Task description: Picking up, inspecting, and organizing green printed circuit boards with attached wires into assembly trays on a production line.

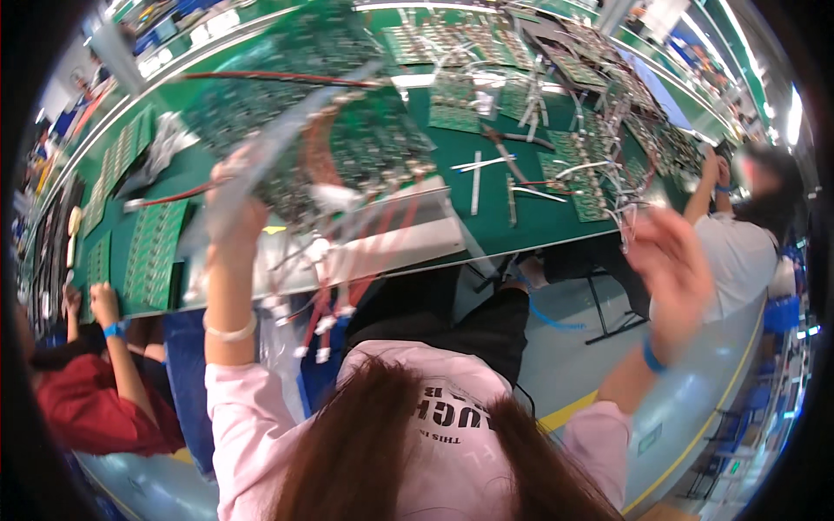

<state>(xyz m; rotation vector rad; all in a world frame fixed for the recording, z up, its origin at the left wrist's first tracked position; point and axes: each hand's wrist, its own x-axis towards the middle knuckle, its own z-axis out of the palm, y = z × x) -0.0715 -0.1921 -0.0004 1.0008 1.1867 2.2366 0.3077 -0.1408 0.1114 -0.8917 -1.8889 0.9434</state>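
My left hand [236,198] is closed at the near left edge of a large green circuit board [382,130], which is raised and tilted over the bench and smeared by motion. A translucent strip [291,139] crosses in front of the board beside that hand. Red wires [382,239] hang from the board's near side, and their white plug ends [324,326] dangle past the bench edge. Off to the right, my right hand [673,269] is raised beyond the bench edge, its fingers curled and blurred. Thin white wires [627,221] show beside its fingertips; whether it holds them is unclear.
Several smaller circuit boards [453,102] and tangled wiring [599,165] cover the green bench [469,234] to the right. White cable pieces [476,182] lie mid-bench. More board panels [156,252] lie at left. Co-workers in red [95,399] and white [738,256] sit on either side.
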